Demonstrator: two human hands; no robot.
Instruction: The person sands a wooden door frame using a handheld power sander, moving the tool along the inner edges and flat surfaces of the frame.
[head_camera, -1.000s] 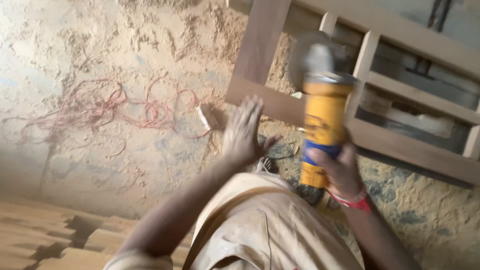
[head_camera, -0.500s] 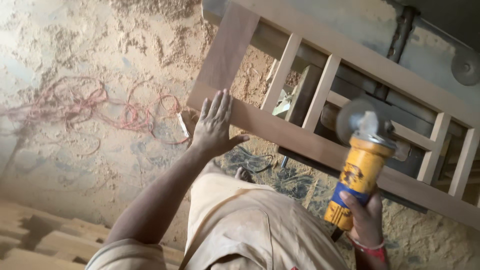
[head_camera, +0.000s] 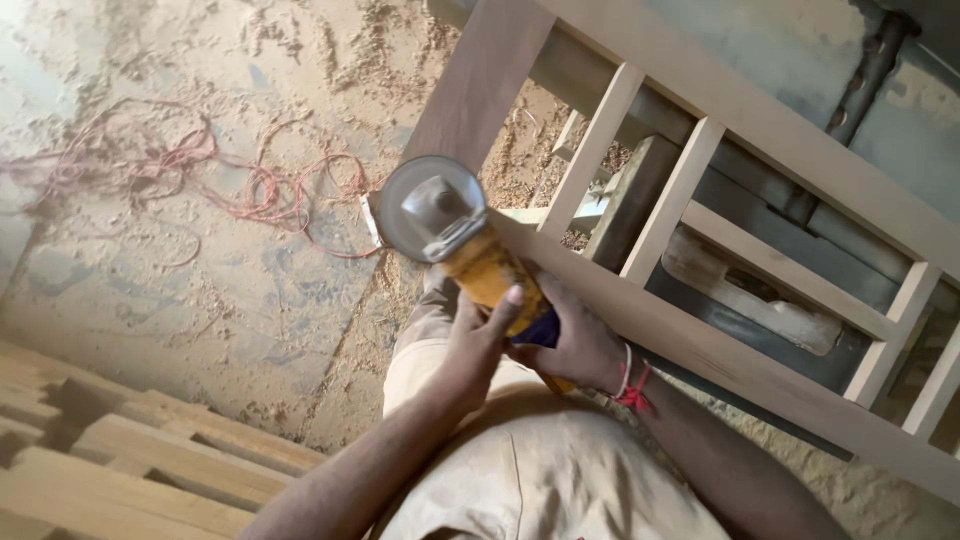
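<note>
both hands grasp the yellow angle grinder (head_camera: 470, 250): the left hand (head_camera: 470, 350) wraps its body from below, the right hand (head_camera: 575, 340) closes on the rear end. its round disc sits just above the hands, at the corner of the wooden frame (head_camera: 760, 120), over the sawdust-covered floor (head_camera: 200, 300) near a red cable (head_camera: 250, 190)

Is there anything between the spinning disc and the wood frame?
Nothing visible. Both hands, left hand and right hand, grip the yellow grinder; its disc sits right by the wooden frame.
</note>
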